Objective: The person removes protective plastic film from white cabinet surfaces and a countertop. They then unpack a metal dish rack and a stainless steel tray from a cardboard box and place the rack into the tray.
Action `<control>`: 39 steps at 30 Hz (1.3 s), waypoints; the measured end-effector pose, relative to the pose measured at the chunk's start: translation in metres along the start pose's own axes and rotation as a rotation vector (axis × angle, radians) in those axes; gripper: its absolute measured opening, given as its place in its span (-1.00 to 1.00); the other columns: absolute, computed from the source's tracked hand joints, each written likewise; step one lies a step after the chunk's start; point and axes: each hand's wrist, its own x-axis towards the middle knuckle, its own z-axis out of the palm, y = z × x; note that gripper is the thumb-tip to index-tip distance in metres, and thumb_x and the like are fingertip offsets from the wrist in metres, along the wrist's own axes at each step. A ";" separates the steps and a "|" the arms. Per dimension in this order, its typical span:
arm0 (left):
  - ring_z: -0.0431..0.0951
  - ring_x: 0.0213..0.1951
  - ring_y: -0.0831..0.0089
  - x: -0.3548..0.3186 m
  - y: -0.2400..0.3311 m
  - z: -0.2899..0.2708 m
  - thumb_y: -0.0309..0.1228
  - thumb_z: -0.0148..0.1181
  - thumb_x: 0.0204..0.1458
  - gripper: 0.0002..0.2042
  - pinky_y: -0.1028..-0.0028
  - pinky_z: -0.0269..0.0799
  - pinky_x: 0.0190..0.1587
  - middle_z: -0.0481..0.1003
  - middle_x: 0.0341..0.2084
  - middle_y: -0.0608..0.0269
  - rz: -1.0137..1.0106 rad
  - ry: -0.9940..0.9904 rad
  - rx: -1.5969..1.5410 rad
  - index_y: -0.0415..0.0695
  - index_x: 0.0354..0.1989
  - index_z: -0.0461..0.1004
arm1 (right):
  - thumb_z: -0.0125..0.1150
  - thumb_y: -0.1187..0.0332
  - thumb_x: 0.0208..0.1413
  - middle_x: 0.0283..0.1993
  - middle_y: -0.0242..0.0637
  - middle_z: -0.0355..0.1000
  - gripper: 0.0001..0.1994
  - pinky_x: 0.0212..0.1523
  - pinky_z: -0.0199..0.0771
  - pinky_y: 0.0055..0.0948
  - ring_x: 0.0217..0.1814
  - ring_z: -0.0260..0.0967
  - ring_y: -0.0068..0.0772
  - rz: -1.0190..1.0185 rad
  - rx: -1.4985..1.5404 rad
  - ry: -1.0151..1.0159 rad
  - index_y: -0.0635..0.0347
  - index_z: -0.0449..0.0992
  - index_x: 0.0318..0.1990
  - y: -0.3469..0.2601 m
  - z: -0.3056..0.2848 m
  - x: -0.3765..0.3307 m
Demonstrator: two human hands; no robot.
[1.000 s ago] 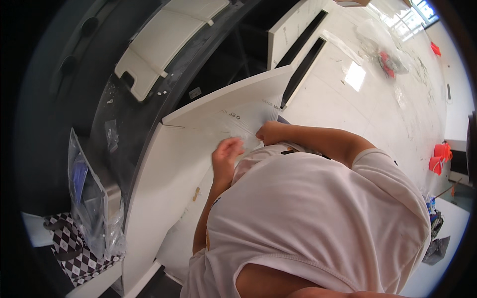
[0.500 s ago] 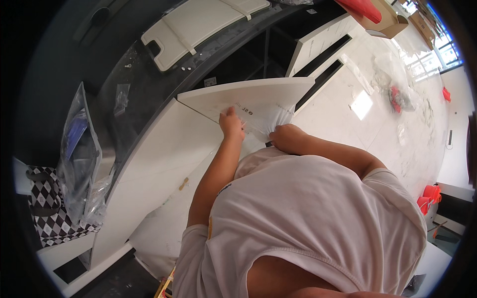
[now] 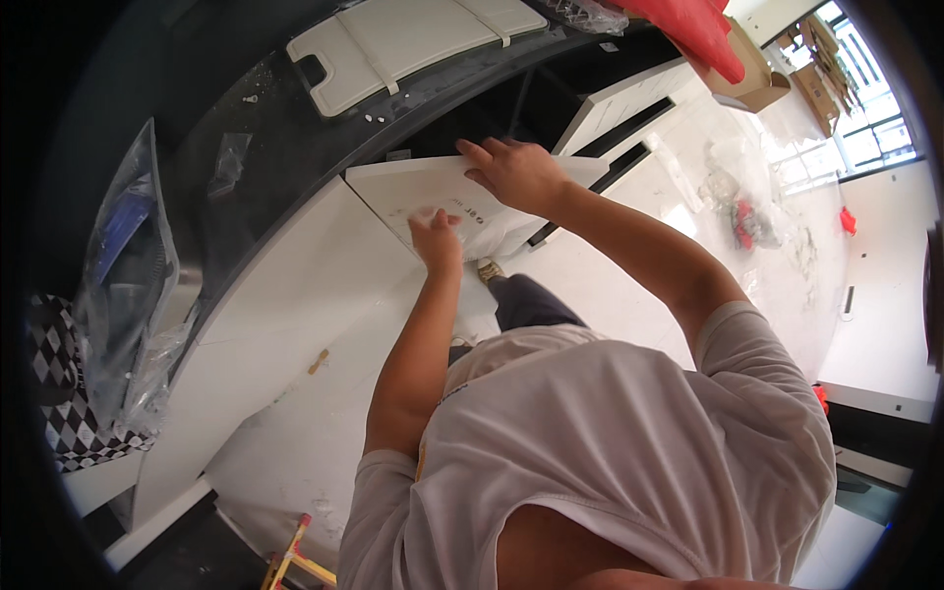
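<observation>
A white cabinet door (image 3: 379,179) with printed marks stands swung out below the dark countertop. Clear plastic film (image 3: 506,236) covers part of its face and hangs wrinkled near the lower edge. My left hand (image 3: 436,241) is closed against the door's face, and a whitish bit of film shows at its fingers. My right hand (image 3: 521,175) lies over the door's top edge, palm down, its fingers stretched and apart. Its fingertips reach past the edge toward the dark cabinet inside.
On the dark countertop (image 3: 265,157) lie a pale board with straps (image 3: 413,49), small white bits and plastic bags (image 3: 128,275). Another white door (image 3: 619,103) stands open farther right. A red bag (image 3: 688,29) and cardboard box (image 3: 752,84) are at the back. A yellow ladder (image 3: 292,556) stands below.
My right hand has let go of the gathered film and moved up to the door's top edge. My left hand has shifted slightly left and down. My foot now shows below the door.
</observation>
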 end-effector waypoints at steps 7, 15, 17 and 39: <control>0.55 -0.30 0.00 -0.027 0.010 -0.004 -0.33 0.14 0.09 -0.45 0.23 0.47 -0.26 0.46 -0.23 -0.17 0.322 0.358 0.410 -0.30 0.15 0.04 | 0.09 0.14 0.17 -0.36 -0.17 0.42 -0.69 -0.48 0.49 -0.32 -0.45 0.47 -0.13 -0.055 -0.121 -0.197 0.20 0.30 -0.13 0.002 0.008 0.009; 0.55 -0.30 -0.05 -0.035 0.012 0.017 -0.37 -0.03 0.19 -0.67 0.18 0.47 -0.29 0.54 -0.38 -0.02 0.225 0.417 0.484 -0.17 0.11 0.22 | 0.12 0.25 0.15 -0.34 -0.07 0.42 -0.67 -0.52 0.53 -0.36 -0.45 0.50 -0.15 -0.164 -0.116 -0.311 0.30 0.23 -0.11 0.018 -0.001 0.015; 0.56 -0.33 0.00 -0.030 -0.004 0.013 -0.38 -0.07 0.21 -0.74 0.20 0.47 -0.32 0.56 -0.41 0.02 0.244 0.466 0.576 -0.15 0.04 0.32 | 0.12 0.25 0.15 -0.33 -0.07 0.42 -0.67 -0.52 0.55 -0.37 -0.45 0.51 -0.16 -0.201 -0.123 -0.309 0.31 0.23 -0.11 0.013 0.002 0.016; 0.50 -0.38 -0.19 -0.005 -0.042 0.054 -0.43 0.06 0.07 -0.80 0.07 0.38 -0.40 0.48 -0.56 -0.15 0.131 0.377 0.122 -0.15 -0.26 0.14 | 0.22 0.11 0.01 -0.29 -0.07 0.43 -0.55 -0.52 0.60 -0.34 -0.44 0.54 -0.13 -0.225 -0.279 -0.165 0.22 0.23 -0.11 0.008 0.015 0.013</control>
